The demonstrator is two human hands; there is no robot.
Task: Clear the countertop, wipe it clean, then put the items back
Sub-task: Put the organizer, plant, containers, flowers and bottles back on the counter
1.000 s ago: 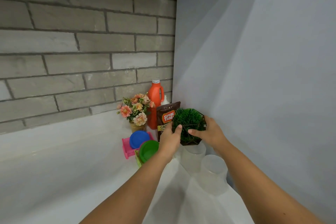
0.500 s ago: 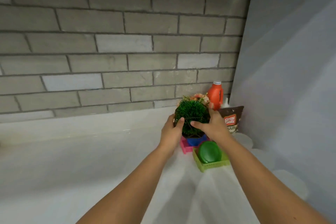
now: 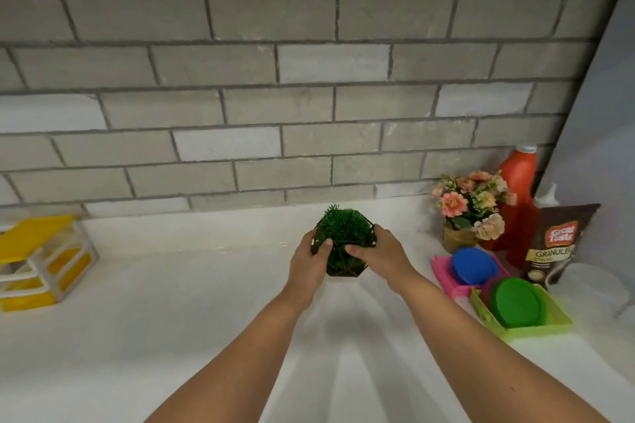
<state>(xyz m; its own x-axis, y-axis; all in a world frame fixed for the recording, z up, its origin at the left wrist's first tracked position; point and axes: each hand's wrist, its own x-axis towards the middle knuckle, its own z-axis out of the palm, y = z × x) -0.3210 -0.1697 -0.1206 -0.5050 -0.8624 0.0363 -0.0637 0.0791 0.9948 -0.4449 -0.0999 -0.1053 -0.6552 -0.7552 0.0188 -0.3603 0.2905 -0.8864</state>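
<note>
Head view: the small green plant [image 3: 343, 233] in its dark angular pot is held between both hands low over the white countertop [image 3: 171, 319], well to the left of the flower pot [image 3: 470, 209]. The left hand [image 3: 307, 266] is curled round the plant's left side, with the thumb laid on the foliage. The right hand [image 3: 379, 256] is wrapped round the right side in the same way. Whether the base already rests on the countertop cannot be told.

The step in hand is judged to be the setting down of the plant. The plant should be kept upright and lowered until the base sits flat. The grip should be released only once the weight is borne, with both hands opened together so that nothing is tipped. The spot should be kept well apart from the flower pot, where a pink basket [image 3: 443, 271], a green basket [image 3: 549, 323] and a red bottle [image 3: 519, 175] are crowded together.
</note>
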